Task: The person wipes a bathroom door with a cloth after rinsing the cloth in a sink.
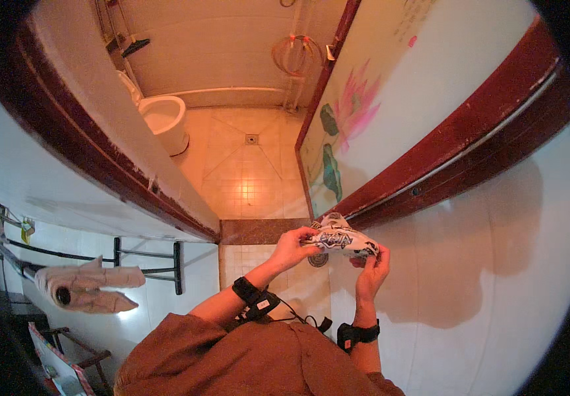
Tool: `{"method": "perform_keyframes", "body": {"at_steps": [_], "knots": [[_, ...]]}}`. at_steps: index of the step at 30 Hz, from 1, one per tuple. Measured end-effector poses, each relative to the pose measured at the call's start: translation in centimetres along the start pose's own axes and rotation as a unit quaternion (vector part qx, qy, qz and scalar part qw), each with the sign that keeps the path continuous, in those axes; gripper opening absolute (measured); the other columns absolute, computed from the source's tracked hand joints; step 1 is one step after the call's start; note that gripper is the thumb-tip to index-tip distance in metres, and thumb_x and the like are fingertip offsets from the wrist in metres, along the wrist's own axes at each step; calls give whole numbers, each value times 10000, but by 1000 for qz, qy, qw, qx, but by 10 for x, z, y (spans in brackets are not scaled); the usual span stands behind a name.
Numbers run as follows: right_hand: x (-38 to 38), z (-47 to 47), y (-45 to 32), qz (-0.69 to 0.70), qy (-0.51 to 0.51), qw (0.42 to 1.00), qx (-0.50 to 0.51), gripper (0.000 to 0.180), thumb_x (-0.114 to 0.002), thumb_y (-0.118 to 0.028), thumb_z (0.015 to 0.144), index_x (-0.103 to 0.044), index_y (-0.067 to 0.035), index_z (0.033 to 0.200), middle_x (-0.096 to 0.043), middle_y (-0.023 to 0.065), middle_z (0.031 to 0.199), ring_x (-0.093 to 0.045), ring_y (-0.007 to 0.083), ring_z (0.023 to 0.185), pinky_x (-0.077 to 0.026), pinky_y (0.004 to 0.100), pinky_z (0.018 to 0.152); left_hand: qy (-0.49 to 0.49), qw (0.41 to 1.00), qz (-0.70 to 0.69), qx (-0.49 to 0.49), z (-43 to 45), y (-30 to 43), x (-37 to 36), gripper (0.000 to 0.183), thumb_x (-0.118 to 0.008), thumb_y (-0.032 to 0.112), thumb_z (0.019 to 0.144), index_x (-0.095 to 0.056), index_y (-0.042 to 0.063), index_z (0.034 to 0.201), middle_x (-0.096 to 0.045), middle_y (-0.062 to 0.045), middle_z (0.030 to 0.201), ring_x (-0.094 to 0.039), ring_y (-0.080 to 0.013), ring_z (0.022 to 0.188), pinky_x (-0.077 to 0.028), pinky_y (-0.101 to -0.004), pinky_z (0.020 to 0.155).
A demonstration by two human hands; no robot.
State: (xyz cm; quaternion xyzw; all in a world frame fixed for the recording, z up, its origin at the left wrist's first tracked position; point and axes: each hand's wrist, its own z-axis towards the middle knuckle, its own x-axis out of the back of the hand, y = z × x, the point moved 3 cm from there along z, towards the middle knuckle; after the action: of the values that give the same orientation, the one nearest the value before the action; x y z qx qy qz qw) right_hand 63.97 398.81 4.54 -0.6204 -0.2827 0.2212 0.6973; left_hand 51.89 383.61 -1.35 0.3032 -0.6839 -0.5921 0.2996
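Observation:
Between my two hands is a white cloth (347,240) with black graphic print, crumpled and held up at chest height. My left hand (295,250) pinches its left end between thumb and fingers. At the opposite end, my right hand (373,270) grips the lower right corner, its fingers partly behind the fabric. What kind of cloth it is cannot be told from its folds. Black straps with small devices circle both wrists.
Ahead, a doorway opens into a tiled bathroom with a toilet (166,119), a floor drain (251,139) and a coiled hose (297,54). A red-framed door (344,123) with a painted lotus stands open at right. Left, a towel (89,287) hangs on a black rack (178,267).

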Motion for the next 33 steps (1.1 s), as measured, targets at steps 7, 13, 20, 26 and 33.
{"method": "perform_keyframes", "body": {"at_steps": [7, 13, 20, 26, 33], "knots": [[-35, 35, -11, 47, -30, 998, 6, 212, -389, -153, 932, -412, -16, 1092, -502, 96, 1031, -515, 168, 892, -472, 311, 768, 18, 956, 268, -116, 37, 24, 23, 271, -584, 214, 795, -538, 128, 1048, -597, -129, 942, -597, -333, 788, -484, -405, 666], [-40, 31, -32, -38, 49, 986, 156, 216, -412, -59, 886, -435, -15, 1096, -452, 109, 1130, -446, 206, 1075, -373, 310, 910, -55, 993, -98, 26, 63, 51, 25, 252, -461, 78, 839, -466, 114, 1089, -574, -85, 936, -617, -256, 772, -496, -424, 664], [-55, 23, -80, -204, 213, 880, 371, 281, -402, -87, 869, -431, 3, 1134, -326, 199, 1302, -338, 333, 1200, -271, 428, 996, -117, 952, -177, -222, 91, 121, 23, 464, -370, -50, 814, -355, 57, 1266, -467, -104, 1169, -440, -169, 1096, -334, -294, 965], [-78, 13, -117, -391, 279, 795, 371, 539, -534, -171, 846, -333, -38, 1328, -170, 248, 1409, -210, 406, 1290, -238, 474, 1017, -106, 907, -137, -383, 91, 164, 34, 628, -455, -83, 750, -211, 45, 1315, -254, -208, 1362, -297, -284, 1269, -241, -352, 1039], [-111, 28, -115, -556, 323, 737, 208, 668, -649, -128, 720, -380, -102, 1331, -135, 265, 1416, -239, 436, 1272, -290, 472, 989, -131, 813, -60, -564, 148, 166, 27, 811, -625, 6, 660, -152, 35, 1320, -221, -299, 1352, -257, -425, 1273, -217, -420, 1047]]}}
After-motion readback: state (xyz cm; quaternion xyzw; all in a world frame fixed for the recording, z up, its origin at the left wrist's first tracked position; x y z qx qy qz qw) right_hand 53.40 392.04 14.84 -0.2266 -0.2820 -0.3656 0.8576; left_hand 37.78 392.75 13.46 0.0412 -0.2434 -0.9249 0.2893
